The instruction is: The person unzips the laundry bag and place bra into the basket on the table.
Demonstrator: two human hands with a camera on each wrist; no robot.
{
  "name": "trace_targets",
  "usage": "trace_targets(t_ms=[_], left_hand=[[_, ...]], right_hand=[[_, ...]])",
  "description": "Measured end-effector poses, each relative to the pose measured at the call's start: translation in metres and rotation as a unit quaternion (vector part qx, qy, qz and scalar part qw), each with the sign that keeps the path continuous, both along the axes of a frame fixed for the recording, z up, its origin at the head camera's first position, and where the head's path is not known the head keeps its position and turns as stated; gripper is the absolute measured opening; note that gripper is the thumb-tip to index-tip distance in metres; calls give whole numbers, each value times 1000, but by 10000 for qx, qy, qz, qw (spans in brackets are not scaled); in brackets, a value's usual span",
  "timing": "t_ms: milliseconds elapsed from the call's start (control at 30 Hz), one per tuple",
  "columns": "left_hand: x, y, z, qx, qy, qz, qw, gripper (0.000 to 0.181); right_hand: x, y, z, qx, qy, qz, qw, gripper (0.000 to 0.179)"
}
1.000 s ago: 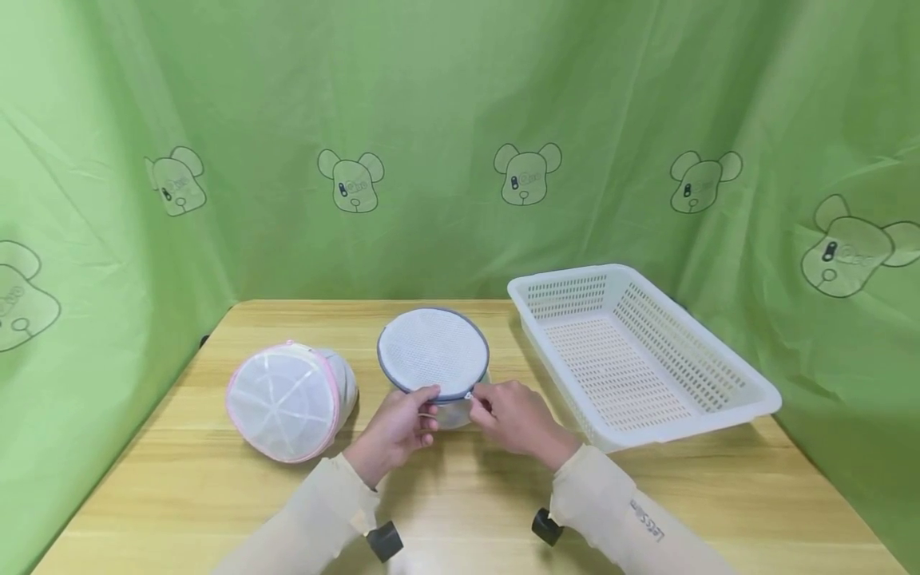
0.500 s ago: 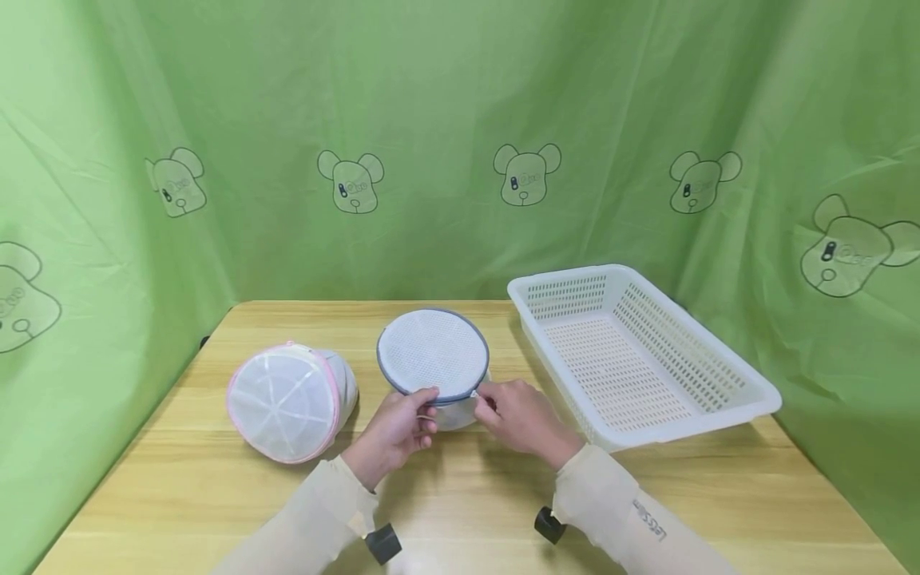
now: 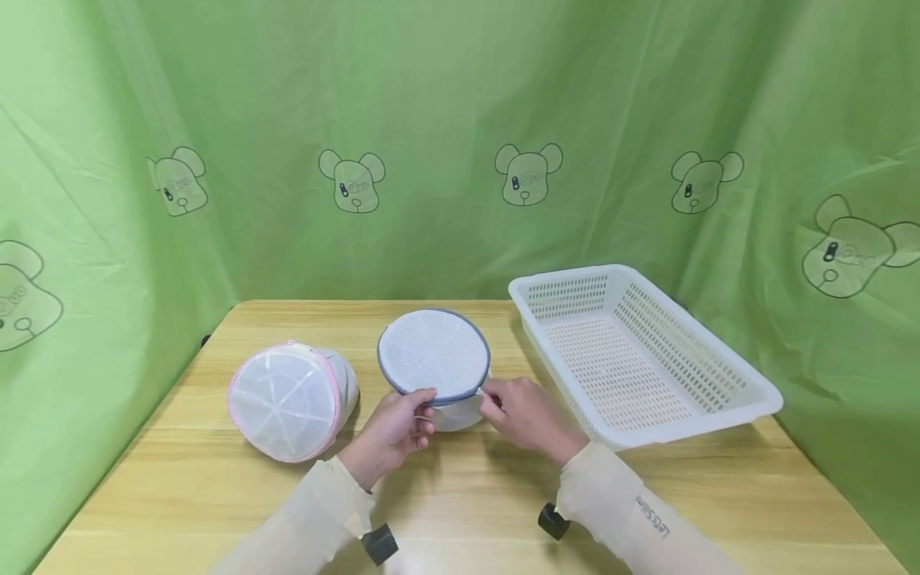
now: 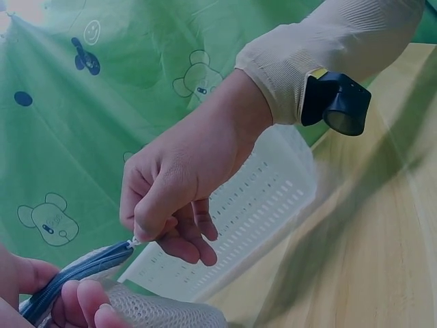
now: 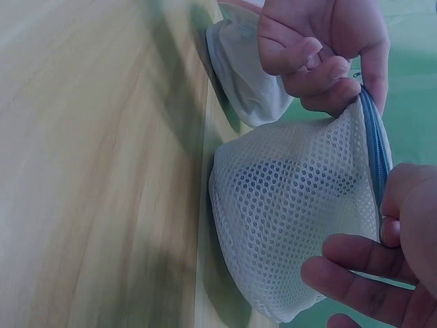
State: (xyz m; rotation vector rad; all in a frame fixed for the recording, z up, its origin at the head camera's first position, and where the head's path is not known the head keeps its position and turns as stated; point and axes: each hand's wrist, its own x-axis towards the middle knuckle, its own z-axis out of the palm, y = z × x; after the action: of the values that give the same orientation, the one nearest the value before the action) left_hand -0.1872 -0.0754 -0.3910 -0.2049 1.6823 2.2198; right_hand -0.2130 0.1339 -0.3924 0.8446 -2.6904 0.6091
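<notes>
Green fabric curtains [image 3: 446, 80] printed with outlined cartoon bear heads close off the back and both sides of a light wood-grain table [image 3: 460, 503]. At the middle of the table is a round, white mesh bag with a blue-grey zippered rim [image 3: 434, 351], its circular top tilted toward the person.

The left hand [image 3: 391, 431] pinches the near edge of that rim, thumb on top and bent fingers below. Just beside it, the right hand [image 3: 523, 415] holds a small white zipper pull [image 4: 133, 241] between thumb and index finger, its other fingers loosely bent, as the left wrist view shows. Both arms wear beige sleeves [image 3: 302, 519], the right one bearing dark lettering, and a small black device [image 3: 379, 545] sits at each wrist.

Left of the hands, apart from them, a white drum-shaped bag with pink trim [image 3: 283, 403] lies on its side, its round face with pale radiating strips turned toward the person. On the right stands a white rectangular plastic basket with slotted walls [image 3: 611, 371], near the right hand.
</notes>
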Motion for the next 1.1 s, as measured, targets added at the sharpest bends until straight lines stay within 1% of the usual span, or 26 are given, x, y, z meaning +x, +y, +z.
trace_targets(t_ms=[200,467,700,1100], left_hand=[[1,-2,1,-14,7,42,10000,14],[0,-6,0,-54,-32,88,9999,15],[-1,-8,-1,-85,-14,118,9999,14],[0,-11,-1,-127,-30,190,9997,14]], right_hand=[[-2,1,-1,-22,12,-7,10000,32],[-3,3,-3,-134,117,71,9998,32],[-5,6,-4,-251,79,69,9996,32],[-5,10,-4,-117,88,-74,9999,31]])
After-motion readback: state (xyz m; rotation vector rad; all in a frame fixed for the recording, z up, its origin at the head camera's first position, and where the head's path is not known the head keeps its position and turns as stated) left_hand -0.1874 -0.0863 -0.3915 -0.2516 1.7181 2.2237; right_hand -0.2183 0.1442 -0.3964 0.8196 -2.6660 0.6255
